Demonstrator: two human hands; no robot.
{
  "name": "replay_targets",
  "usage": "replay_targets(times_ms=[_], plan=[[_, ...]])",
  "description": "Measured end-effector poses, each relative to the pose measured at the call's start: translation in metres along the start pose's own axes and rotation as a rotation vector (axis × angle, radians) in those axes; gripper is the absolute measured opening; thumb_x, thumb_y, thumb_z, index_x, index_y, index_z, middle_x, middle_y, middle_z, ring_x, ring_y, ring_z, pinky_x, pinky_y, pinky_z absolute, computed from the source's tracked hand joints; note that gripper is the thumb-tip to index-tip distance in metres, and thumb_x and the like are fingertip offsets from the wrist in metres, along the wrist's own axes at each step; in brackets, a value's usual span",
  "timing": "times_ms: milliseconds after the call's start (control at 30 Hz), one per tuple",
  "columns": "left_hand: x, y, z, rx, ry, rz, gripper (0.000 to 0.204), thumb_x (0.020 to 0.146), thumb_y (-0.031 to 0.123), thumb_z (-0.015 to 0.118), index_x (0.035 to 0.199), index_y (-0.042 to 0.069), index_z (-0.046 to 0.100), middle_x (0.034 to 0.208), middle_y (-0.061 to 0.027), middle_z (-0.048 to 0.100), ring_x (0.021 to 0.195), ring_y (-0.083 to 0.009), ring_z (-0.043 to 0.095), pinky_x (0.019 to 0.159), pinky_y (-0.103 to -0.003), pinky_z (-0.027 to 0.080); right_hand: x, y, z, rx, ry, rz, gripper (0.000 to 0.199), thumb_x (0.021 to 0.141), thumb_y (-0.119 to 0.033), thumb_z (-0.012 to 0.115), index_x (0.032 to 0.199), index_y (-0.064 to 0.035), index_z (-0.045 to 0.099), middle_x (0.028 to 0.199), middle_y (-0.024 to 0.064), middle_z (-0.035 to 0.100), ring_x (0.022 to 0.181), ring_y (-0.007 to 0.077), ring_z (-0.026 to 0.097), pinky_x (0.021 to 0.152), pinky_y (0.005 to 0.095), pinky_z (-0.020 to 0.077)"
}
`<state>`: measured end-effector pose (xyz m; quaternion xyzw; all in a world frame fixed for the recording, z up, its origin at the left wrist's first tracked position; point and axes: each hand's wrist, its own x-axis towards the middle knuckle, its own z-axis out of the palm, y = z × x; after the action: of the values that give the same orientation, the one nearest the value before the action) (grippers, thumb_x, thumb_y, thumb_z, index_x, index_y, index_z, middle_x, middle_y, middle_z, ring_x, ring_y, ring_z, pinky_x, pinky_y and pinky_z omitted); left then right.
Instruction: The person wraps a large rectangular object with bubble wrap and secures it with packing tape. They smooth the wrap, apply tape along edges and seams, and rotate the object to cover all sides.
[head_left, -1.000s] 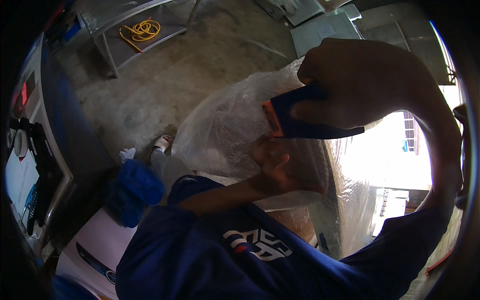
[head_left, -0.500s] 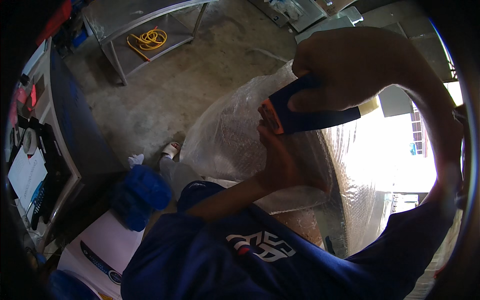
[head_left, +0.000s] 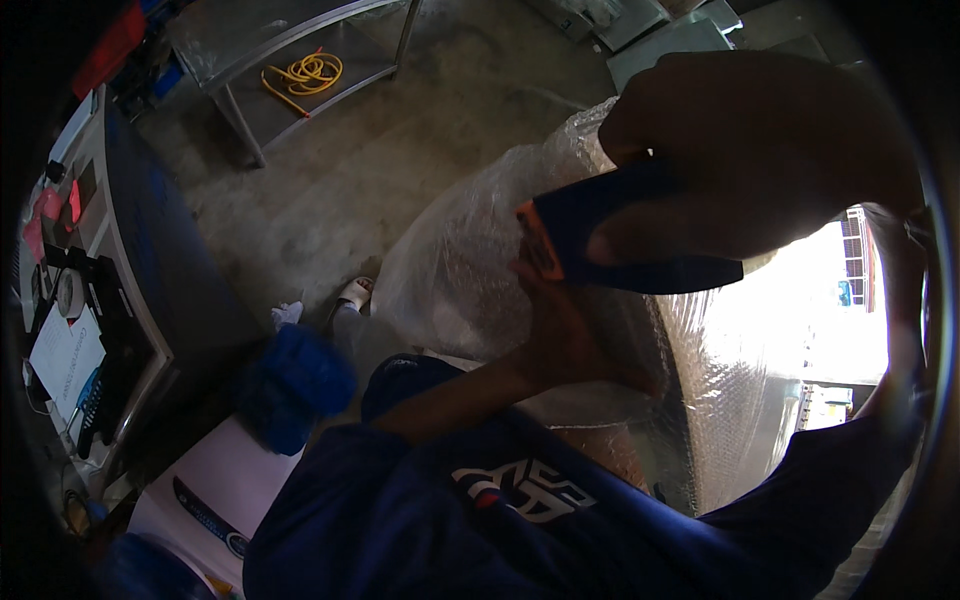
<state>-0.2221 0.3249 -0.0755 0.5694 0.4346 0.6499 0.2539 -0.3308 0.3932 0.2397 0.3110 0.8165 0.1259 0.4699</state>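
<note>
A large bundle of clear bubble wrap (head_left: 440, 270) stands in front of me, bright on its right side. My right hand (head_left: 735, 165) is wrapped round a dark blue tape dispenser (head_left: 582, 215) with an orange front end, held close over the wrap. Under that front end, my left hand (head_left: 565, 335) lies spread against the plastic. Its upper fingertips are at the orange edge; shadow hides whether they touch it. What the wrap encloses is hard to make out.
At left stands a desk (head_left: 150, 330) with papers and a tape roll (head_left: 70, 293). A blue plastic-looking thing (head_left: 300, 375) sits beside me. A metal table (head_left: 235, 75) holds a coiled yellow hose (head_left: 310, 72). Another person's sandalled foot (head_left: 355, 292) shows beyond the wrap.
My right hand and the tape dispenser have shifted slightly down and right in view. My left hand stays against the wrap. The surroundings have shifted slightly right.
</note>
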Motion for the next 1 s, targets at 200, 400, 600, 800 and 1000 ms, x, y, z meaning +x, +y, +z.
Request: replay_targets(times_ms=[200,400,600,800,1000], plan=[[0.008,0.005,-0.010,0.005,-0.050,-0.067,0.168,0.047,0.089,0.074,0.147,-0.011,-0.017,0.151,-0.0433,-0.014,0.144,-0.0564,-0.017,0.114,-0.066,-0.011,0.001,0.014,0.004,0.050,0.043,0.003,0.045,0.084,-0.040,0.073,0.104,0.0002,0.071,0.089,0.0135,0.068,0.080,0.0231,0.068,0.072,0.0364,0.0550],[0.017,0.022,-0.020,0.146,0.008,-0.039,0.172,0.045,0.091,0.072,0.148,-0.008,-0.023,0.152,-0.0423,-0.017,0.143,-0.0587,-0.019,0.114,-0.068,-0.009,-0.022,0.072,0.033,0.317,0.227,0.067,0.044,0.082,-0.037,0.077,0.107,-0.0009,0.069,0.094,0.0112,0.067,0.086,0.0215,0.067,0.076,0.0348,0.0538],[0.019,0.021,-0.023,0.178,0.106,0.103,0.170,0.046,0.092,0.070,0.149,-0.006,-0.025,0.153,-0.0420,-0.020,0.143,-0.0590,-0.019,0.112,-0.071,-0.007,-0.040,0.131,0.059,0.631,0.354,0.168,0.045,0.081,-0.033,0.080,0.111,-0.0021,0.068,0.100,0.0089,0.065,0.093,0.0198,0.065,0.081,0.0332,0.0525],[0.016,0.016,-0.051,0.263,0.054,0.101,0.149,0.059,0.084,0.071,0.154,-0.005,-0.002,0.158,-0.0358,-0.002,0.147,-0.0522,0.001,0.114,-0.066,0.007,-0.011,0.141,0.066,0.487,0.256,0.106,0.052,0.078,-0.044,0.081,0.112,-0.0054,0.070,0.107,0.0093,0.062,0.102,0.0226,0.063,0.088,0.0365,0.0506],[0.057,-0.023,-0.108,0.647,0.199,0.576,0.074,0.088,0.056,0.064,0.138,0.005,0.046,0.153,-0.0258,0.033,0.143,-0.0409,0.029,0.111,-0.049,0.030,0.004,0.149,0.063,0.420,0.066,0.001,0.062,0.080,-0.060,0.069,0.103,-0.0026,0.071,0.095,0.0126,0.064,0.091,0.0255,0.066,0.080,0.0384,0.0529]])
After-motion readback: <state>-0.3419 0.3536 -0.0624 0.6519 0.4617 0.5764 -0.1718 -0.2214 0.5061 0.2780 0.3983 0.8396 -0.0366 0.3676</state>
